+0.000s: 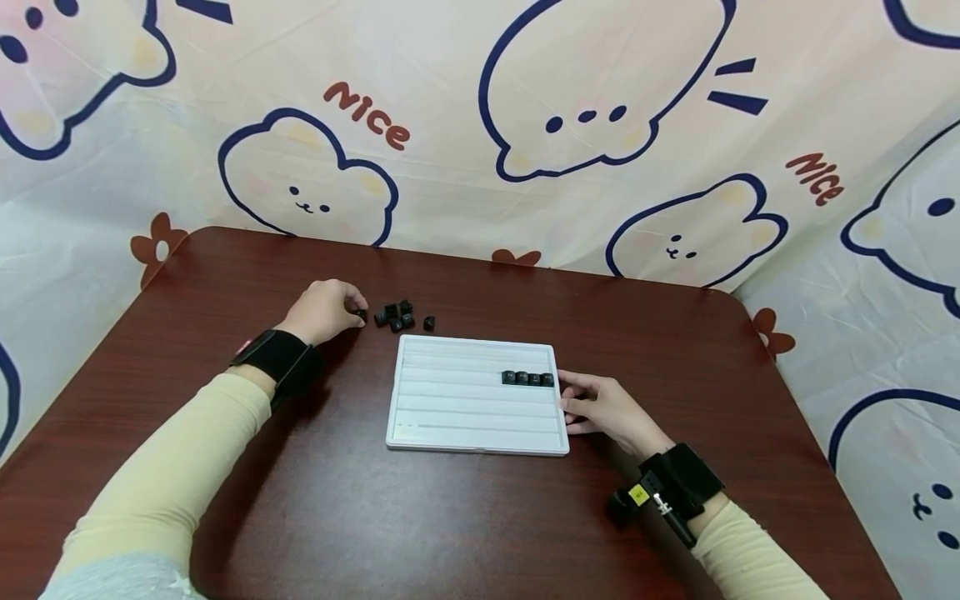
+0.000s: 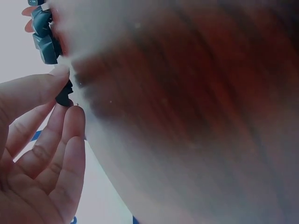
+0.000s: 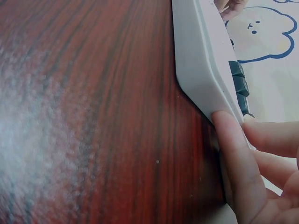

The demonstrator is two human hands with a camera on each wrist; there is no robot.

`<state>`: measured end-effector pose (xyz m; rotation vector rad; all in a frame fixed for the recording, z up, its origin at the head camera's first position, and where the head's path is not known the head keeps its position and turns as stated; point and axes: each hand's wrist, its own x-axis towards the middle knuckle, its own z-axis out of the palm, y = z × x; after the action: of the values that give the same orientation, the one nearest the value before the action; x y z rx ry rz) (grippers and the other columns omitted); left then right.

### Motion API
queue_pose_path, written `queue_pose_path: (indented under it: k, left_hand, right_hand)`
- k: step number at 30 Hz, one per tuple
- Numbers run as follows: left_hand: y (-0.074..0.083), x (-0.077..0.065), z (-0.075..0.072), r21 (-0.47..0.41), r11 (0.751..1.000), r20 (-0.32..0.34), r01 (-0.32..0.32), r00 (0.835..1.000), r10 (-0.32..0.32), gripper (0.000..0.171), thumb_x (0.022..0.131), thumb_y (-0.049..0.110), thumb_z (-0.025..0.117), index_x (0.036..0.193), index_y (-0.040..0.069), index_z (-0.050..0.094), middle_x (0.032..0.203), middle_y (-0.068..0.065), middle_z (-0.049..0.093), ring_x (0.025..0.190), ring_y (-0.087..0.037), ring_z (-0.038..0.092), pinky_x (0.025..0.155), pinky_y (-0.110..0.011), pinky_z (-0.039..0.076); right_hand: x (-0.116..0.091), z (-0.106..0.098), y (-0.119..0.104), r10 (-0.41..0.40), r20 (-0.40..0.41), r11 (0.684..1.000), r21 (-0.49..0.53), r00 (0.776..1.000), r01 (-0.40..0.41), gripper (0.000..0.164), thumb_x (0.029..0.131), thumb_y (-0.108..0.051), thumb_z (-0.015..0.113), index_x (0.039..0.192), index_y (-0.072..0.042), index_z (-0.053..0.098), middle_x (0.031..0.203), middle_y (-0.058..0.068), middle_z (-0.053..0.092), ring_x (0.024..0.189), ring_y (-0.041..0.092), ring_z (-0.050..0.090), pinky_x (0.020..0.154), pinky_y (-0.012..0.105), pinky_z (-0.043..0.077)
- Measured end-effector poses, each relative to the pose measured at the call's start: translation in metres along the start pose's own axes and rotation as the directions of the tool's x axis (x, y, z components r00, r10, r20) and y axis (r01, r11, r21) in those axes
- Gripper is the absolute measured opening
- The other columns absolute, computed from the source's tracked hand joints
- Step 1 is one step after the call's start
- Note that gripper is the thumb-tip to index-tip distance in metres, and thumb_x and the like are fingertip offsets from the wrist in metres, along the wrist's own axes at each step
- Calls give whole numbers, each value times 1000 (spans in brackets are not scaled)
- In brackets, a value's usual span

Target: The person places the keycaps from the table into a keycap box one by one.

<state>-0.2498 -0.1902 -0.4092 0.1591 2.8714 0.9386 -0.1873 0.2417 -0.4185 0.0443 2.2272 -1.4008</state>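
Note:
My left hand (image 1: 324, 312) pinches one black keycap (image 2: 64, 95) between thumb and fingertips, low over the table at the left of a loose cluster. Several loose black keycaps (image 1: 395, 317) lie just beyond the tray's back left corner, one a little apart from the others. The white tray (image 1: 450, 408) has shallow raised ridges across it. A short row of black keycaps (image 1: 528, 379) sits on it against the right rim. My right hand (image 1: 611, 410) rests at the tray's right edge, with thumb (image 3: 231, 140) and fingertips touching the side beside that row.
A dark reddish-brown wooden table (image 1: 480, 525) lies under everything, with rounded back corners. Behind and beside it hangs a pale cloth (image 1: 442, 108) printed with cartoon bears and flowers. Each wrist wears a black strap (image 1: 279, 360), the right one with a small camera mount (image 1: 660, 504).

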Motion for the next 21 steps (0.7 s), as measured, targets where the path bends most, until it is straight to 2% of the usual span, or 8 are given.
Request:
queue_pose_path:
  k: [11, 21]
  left_hand:
    - [2, -4, -5, -2, 1000, -6, 3, 1000, -3, 20, 92, 8, 75, 111, 0, 76, 112, -19, 71, 106, -34, 61, 96, -55, 47]
    - [11, -13, -7, 2, 1000, 7, -11, 1000, 11, 20, 94, 9, 74, 113, 2, 77, 109, -16, 72, 104, -32, 61, 95, -53, 49]
  right_hand:
    - [0, 0, 1, 2, 5, 1000, 12, 1000, -2, 58, 101, 3, 61, 155, 4, 40, 111, 18, 54, 78, 18, 63, 71, 33, 60]
    - [0, 0, 1, 1, 4, 1000, 4, 1000, -1, 58, 101, 2, 62, 155, 3, 40, 111, 18, 55, 78, 18, 63, 72, 34, 60]
